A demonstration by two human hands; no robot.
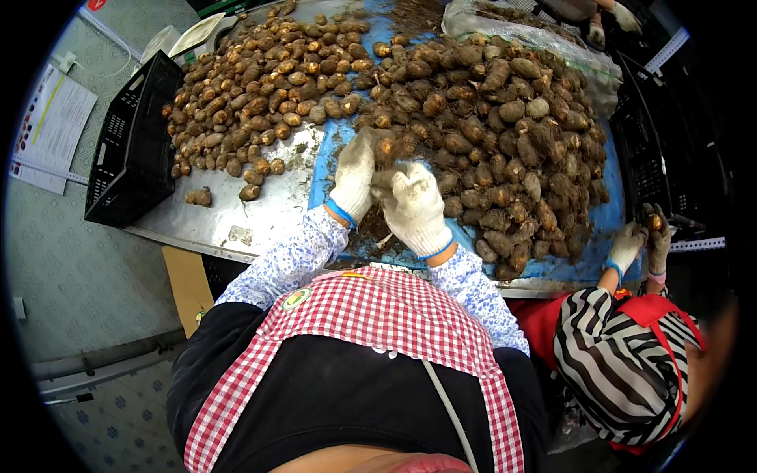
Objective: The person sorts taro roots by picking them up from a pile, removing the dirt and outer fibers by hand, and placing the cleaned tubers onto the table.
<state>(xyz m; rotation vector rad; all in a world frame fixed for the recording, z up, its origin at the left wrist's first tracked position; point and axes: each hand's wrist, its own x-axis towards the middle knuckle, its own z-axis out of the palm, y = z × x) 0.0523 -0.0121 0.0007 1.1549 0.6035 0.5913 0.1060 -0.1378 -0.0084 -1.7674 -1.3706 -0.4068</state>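
Observation:
Both my hands wear soiled white knit gloves with blue cuffs. My left hand point(356, 177) is closed around a hairy brown taro corm point(385, 148), blurred and partly covered by the fingers. My right hand point(416, 207) is close beside it with fingers curled; whether it grips the corm's roots is hidden. A large heap of hairy taro corms point(497, 130) lies to the right on a blue sheet point(591, 269). Cleaner-looking taro corms point(254, 106) spread over the metal tabletop point(236, 207) to the left.
A black plastic crate point(133, 142) stands at the table's left edge, near a light-coloured scale point(201, 35). On the right, a co-worker's gloved hands point(641, 242) hold a corm. A translucent sack point(532, 44) lies at the back, near another person's gloved hand point(626, 18). Black crates point(641, 130) line the right side.

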